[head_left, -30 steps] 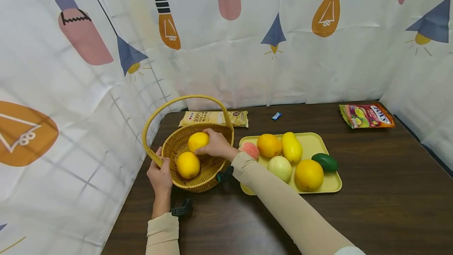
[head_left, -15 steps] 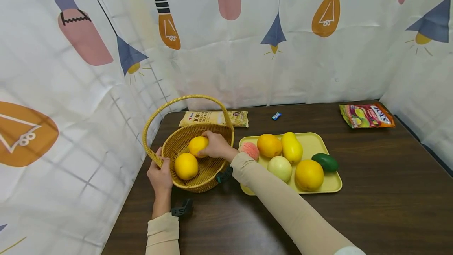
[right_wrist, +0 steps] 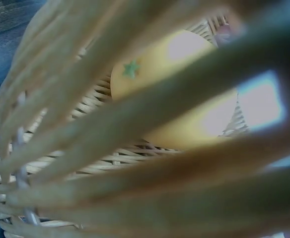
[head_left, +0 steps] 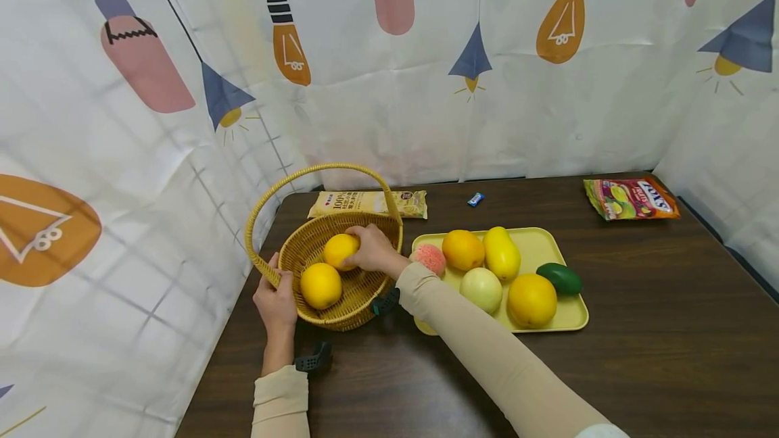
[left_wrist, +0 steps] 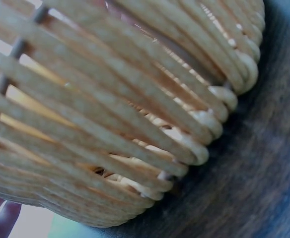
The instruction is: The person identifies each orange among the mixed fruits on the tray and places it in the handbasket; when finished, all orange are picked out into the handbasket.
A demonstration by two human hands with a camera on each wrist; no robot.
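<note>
A yellow wicker basket [head_left: 349, 320] with a tall arched handle stands at the left of the table. My left hand [head_left: 276, 304] grips its left rim at the foot of the handle. Inside the basket, my right hand [head_left: 372, 250] holds a yellow-orange toy orange [head_left: 338, 250] toward the back, fingers partly hidden behind it. Another orange [head_left: 320, 286] lies in front of that one. Through the basket's slats, the right wrist view shows an orange [right_wrist: 160, 64] with a green star-shaped calyx. Woven strands [left_wrist: 110, 99] fill most of the left wrist view.
Right of the basket, a yellow tray [head_left: 548, 238] bears several fruits, including a yellow pear-shaped one [head_left: 502, 253], and a dark green one [head_left: 560, 279]. A cream packet [head_left: 408, 203] lies behind the basket. Farther right are a small blue wrapper [head_left: 476, 199] and a red candy bag [head_left: 633, 199].
The orange in my right hand has moved slightly lower in the basket, and the front orange has shifted slightly left. My left hand stays at the rim.
</note>
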